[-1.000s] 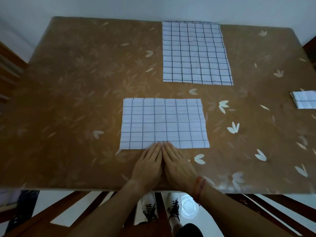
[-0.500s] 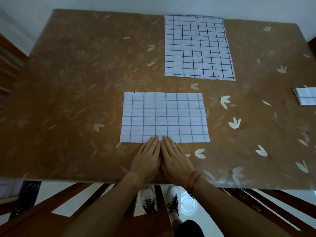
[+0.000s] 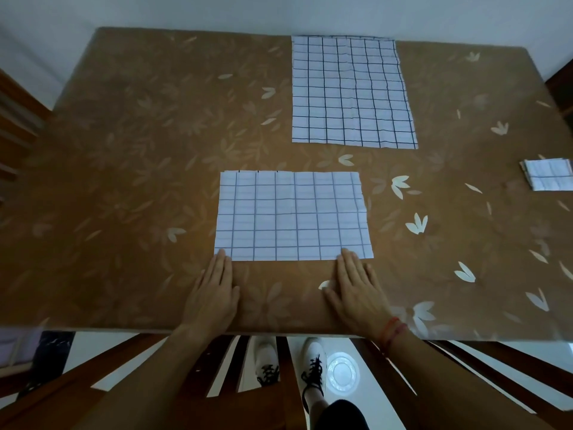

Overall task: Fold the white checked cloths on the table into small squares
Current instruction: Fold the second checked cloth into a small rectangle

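A white checked cloth (image 3: 293, 215), folded into a wide rectangle, lies flat in the middle of the brown table (image 3: 124, 181). My left hand (image 3: 214, 293) lies flat, its fingertips touching the cloth's near left corner. My right hand (image 3: 356, 290) lies flat too, fingertips on the near edge close to the right corner. A second, larger checked cloth (image 3: 350, 91) is spread out at the far side of the table. A small folded checked stack (image 3: 547, 174) sits at the right edge.
The table carries a brown leaf-patterned cover. Its near edge runs just below my wrists. Wooden chair parts (image 3: 18, 119) stand at the left, and wooden slats (image 3: 217, 361) and my shoes (image 3: 313, 361) show below the table edge. A wall runs behind the table.
Both hands started pressed together at the middle of the near edge and have slid apart, the left toward the left corner and the right toward the right corner.
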A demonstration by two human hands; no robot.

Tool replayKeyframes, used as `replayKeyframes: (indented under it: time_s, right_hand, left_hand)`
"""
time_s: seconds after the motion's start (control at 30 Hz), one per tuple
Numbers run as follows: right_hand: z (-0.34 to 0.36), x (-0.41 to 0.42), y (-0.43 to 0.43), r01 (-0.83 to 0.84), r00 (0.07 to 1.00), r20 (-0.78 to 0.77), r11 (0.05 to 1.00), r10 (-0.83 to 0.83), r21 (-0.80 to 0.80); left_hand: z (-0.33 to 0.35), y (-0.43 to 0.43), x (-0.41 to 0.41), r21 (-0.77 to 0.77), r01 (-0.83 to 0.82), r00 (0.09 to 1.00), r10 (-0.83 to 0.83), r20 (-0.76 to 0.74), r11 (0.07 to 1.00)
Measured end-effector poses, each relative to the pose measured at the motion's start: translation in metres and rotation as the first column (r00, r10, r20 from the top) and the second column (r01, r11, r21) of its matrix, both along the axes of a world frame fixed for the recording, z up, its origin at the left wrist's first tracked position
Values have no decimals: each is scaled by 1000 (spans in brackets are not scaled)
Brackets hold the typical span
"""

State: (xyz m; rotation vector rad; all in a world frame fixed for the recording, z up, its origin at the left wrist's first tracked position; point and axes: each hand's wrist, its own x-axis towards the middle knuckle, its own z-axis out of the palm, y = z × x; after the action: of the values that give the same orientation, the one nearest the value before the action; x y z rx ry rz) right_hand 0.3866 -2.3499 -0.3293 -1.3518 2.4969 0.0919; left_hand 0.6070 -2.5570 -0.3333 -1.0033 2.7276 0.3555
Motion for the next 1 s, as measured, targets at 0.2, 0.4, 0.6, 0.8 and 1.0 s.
replayKeyframes:
  time_s: [0.2,0.4,0.6,0.8,1.0]
  right_hand:
    - [2,-17,21,128,991,-41,991,-127,35]
    - [7,-13,15,160,987,3,985,-160,57]
    - [13,-22,1,215,975,-51,976,-217,-38]
    - [27,-44,-22,305,952,3,949,-306,-82]
    - [36,-76,-44,366,930,125,905,-346,-218]
  left_hand:
    - [5,1,-1,66,-51,999,50,8,996]
    - [14,3,-5,26,-111,993,112,-28,993]
    - [24,4,-46,-20,-72,984,68,-167,997]
    - [24,13,-113,43,8,966,3,-260,999]
    - [13,12,-141,48,42,975,-31,-218,998]
